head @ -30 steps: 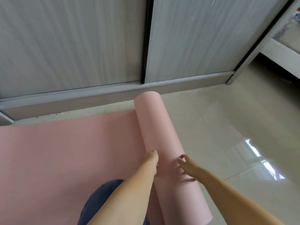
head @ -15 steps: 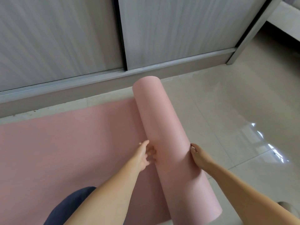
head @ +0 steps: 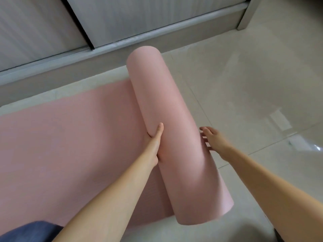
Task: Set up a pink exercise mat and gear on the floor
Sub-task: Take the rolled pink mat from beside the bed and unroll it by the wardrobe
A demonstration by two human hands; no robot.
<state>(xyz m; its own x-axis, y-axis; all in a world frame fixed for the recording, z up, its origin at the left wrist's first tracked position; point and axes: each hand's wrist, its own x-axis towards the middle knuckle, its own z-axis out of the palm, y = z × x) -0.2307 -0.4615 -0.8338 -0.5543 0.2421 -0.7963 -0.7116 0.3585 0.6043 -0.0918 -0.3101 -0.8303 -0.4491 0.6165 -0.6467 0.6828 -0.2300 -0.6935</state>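
Note:
A pink exercise mat lies partly unrolled on the pale tiled floor. Its flat part (head: pixel 61 137) spreads to the left, and its thick rolled part (head: pixel 167 109) runs from the wardrobe base towards me. My left hand (head: pixel 154 137) presses against the roll's left side at the crease, fingers tucked under and hidden. My right hand (head: pixel 212 138) rests on the roll's right side with its fingers spread. Neither hand closes around anything.
A wardrobe with grey sliding doors (head: pixel 122 14) and a metal track stands just behind the mat's far edge. Glossy tiled floor (head: pixel 253 93) extends to the right of the roll. My knee in blue cloth (head: pixel 26 231) is at the lower left.
The roll has moved to the right and more flat mat shows on the left. My hands shifted from the top of the roll to its two sides.

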